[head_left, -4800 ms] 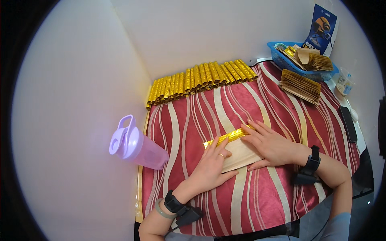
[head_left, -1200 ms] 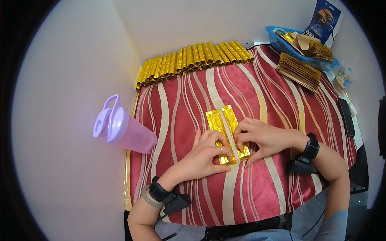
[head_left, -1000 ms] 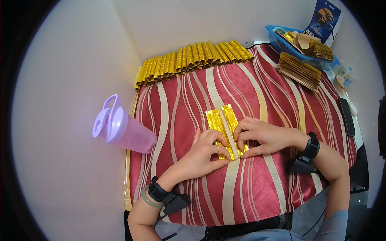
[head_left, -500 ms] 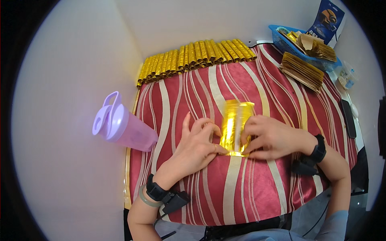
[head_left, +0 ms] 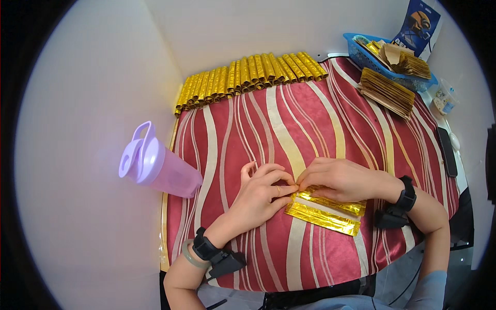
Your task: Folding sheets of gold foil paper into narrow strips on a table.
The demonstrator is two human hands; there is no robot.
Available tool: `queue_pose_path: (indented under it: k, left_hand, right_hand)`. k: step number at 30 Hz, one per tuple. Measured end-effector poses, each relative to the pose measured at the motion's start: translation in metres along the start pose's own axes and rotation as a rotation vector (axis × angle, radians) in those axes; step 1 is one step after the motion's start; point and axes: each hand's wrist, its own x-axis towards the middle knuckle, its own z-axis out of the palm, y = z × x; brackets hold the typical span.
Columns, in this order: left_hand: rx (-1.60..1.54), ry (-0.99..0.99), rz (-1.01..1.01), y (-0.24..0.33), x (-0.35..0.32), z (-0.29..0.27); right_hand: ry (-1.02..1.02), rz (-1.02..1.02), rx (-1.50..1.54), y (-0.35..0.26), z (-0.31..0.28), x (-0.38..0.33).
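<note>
While both hands are meeting at the near middle of the bench (head_left: pixel 310 119), the person is pressing a flat gold foil sheet (head_left: pixel 325 213) down onto the red striped cloth. The left hand (head_left: pixel 261 188) is lying palm down just left of the sheet, its thumb and forefinger pinching together at the sheet's upper left corner. The right hand (head_left: pixel 338 178) is covering the sheet's far edge, fingertips touching those of the left; both are closed on the foil's corner, not spread wide.

Handling, as a judgement: the sheet is looking thin, light and paper-backed, with a pale strip running down its middle between two shiny gold bands. It is likely creasing readily and holding a fold, and the glossy face is probably sliding under dry fingers. Corners and edges are seeming the best places to take hold; a grip in the middle is risking a crumple or a tear.

Elsewhere: a row of gold foil rolls (head_left: pixel 248 72) is lining the far edge by the wall. A stack of brown sheets (head_left: pixel 387 93) is sitting far right, beside a blue basket (head_left: pixel 385 75). A lilac pitcher (head_left: pixel 160 168) is lying just off the left edge.
</note>
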Motion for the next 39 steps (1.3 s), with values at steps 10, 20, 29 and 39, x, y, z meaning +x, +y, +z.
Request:
queue_pose_path:
  k: [10, 20, 29, 39]
  left_hand:
    - [0.034, 0.129, -0.203, 0.010, 0.003, -0.001]
    - [0.094, 0.288, 0.039, -0.019, 0.012, 0.001]
    - [0.093, 0.171, -0.057, 0.007, 0.001, 0.001]
    - [0.032, -0.139, -0.207, 0.047, -0.011, 0.000]
  right_hand:
    - [0.024, 0.024, -0.214, 0.007, 0.002, 0.001]
    - [0.182, -0.090, -0.322, 0.024, 0.012, 0.011]
    - [-0.031, 0.040, 0.011, 0.028, -0.003, 0.002]
    - [-0.338, -0.005, 0.076, 0.025, -0.022, -0.004]
